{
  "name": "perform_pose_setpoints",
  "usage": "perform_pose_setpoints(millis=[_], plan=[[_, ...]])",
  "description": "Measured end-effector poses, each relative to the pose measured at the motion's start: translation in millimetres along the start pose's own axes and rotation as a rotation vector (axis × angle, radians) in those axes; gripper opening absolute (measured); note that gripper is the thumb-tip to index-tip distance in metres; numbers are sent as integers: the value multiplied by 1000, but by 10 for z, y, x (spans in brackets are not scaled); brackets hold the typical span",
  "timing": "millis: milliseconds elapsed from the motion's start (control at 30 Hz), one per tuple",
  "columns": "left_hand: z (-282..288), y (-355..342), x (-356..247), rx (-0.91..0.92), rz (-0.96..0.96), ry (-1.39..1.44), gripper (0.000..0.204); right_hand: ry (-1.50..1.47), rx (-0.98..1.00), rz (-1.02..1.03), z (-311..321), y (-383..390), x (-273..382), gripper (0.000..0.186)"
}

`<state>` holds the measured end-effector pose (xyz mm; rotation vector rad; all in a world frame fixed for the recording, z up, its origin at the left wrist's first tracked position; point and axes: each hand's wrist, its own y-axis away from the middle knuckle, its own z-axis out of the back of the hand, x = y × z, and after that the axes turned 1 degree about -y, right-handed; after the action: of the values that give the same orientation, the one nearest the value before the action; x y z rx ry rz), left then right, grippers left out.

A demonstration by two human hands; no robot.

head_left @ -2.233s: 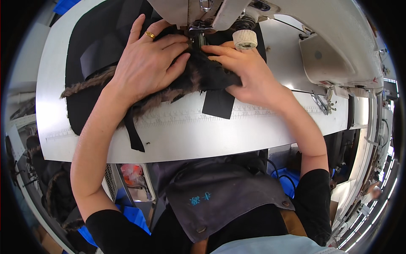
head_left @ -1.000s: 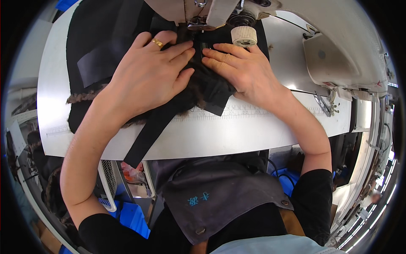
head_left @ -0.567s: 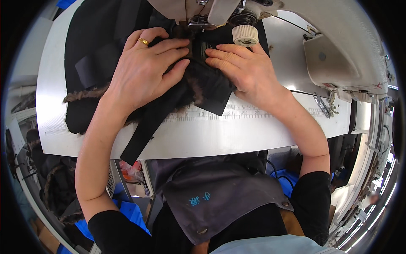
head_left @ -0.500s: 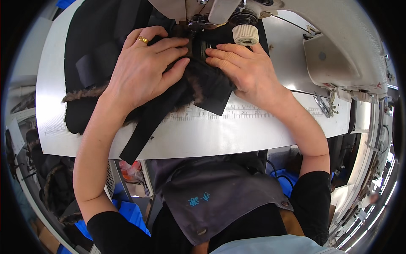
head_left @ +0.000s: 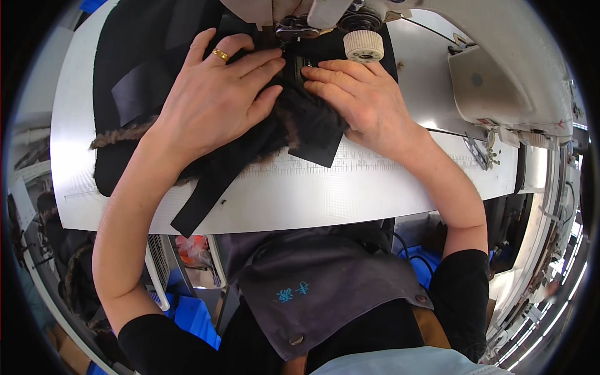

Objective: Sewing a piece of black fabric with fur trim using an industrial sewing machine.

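Black fabric with brown fur edging (head_left: 134, 131) lies under the head of a sewing machine (head_left: 300, 28). My left hand (head_left: 215, 103), with a gold ring, rests on the fabric left of the needle area, its fingers stretched out. On the other side my right hand (head_left: 362, 103) presses the fabric with extended fingertips, just below the machine's white knob (head_left: 364, 46). Between the two hands a dark strip runs toward the presser foot. Loose black fabric ends (head_left: 209, 197) hang toward me over the table. The needle point itself is hard to make out.
The white table (head_left: 312, 200) carries a printed ruler scale along its front part. Small metal scissors (head_left: 478, 153) lie at the right under the machine arm (head_left: 519, 62). Blue bins (head_left: 194, 319) and dark fur-trimmed pieces (head_left: 78, 275) sit below at the left.
My left hand has shifted slightly toward the needle, its index finger lifting higher. The fabric has slid a little away from me, and my left elbow has moved outward.
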<state>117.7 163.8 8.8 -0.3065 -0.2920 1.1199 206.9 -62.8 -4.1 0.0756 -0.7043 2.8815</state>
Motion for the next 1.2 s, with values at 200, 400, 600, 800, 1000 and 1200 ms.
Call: perform_pose_setpoints(millis=[200,400,600,800,1000,1200], plan=[[-24,-1,40,-39,56,60,27,23,2,7,-13,5,-4,30],[-53,-6,91,-79,26,86,23,27,10,-9,4,7,10,31],[-88,-37,138,-100,-3,85,21,28,27,-23,12,11,0,31],[-96,-58,175,-114,-15,87,21,30,8,-35,-11,-17,-39,30],[-130,-105,234,-123,-28,111,20,21,20,-47,-44,-21,-89,28],[-82,-72,224,-59,-32,124,24,20,29,-48,-49,-27,-73,32]])
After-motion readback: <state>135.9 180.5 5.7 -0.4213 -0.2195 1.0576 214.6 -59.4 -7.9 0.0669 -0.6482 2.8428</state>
